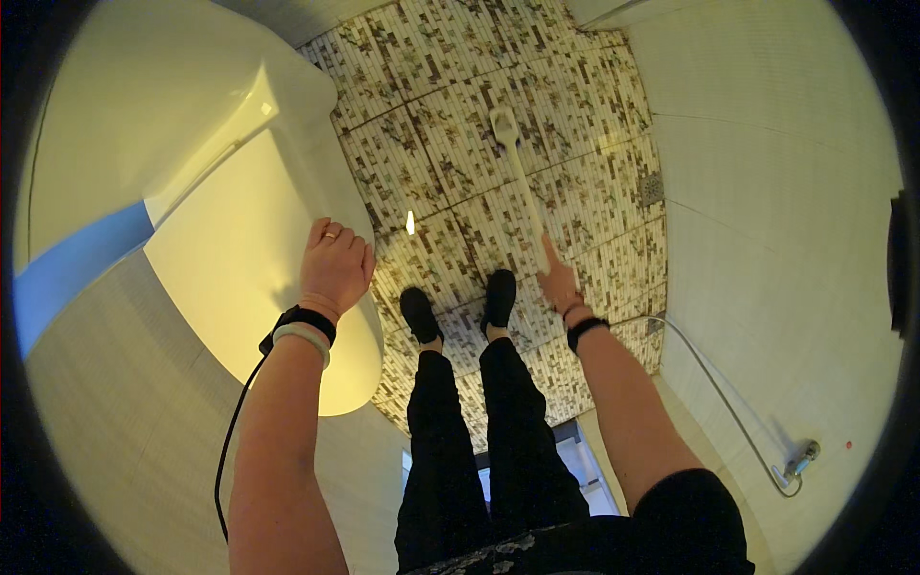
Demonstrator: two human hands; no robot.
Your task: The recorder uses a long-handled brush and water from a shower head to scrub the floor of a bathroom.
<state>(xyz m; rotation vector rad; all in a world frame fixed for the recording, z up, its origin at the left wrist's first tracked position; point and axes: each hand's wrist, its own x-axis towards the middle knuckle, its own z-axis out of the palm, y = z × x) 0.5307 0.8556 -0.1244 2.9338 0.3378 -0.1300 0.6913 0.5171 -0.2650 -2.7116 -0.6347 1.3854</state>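
My right hand [559,282] grips the end of a long pale handle, with the index finger laid along it. The handle belongs to a long-handled brush [523,176] that points away from me over the patterned floor [460,165]. Its pale, broad head is at the far end; I cannot tell whether it touches the tiles. My left hand [335,263] is curled, with a ring on one finger and nothing visible in it. It is over the edge of a white ceramic bathroom fixture [237,237]; whether it touches the fixture is unclear.
A square floor drain [652,189] lies by the right wall [762,158]. A shower hose [708,374] hangs from a metal wall fitting [801,456] at the lower right. A black cable [228,445] runs along my left forearm. My dark shoes [501,295] stand on the tiles.
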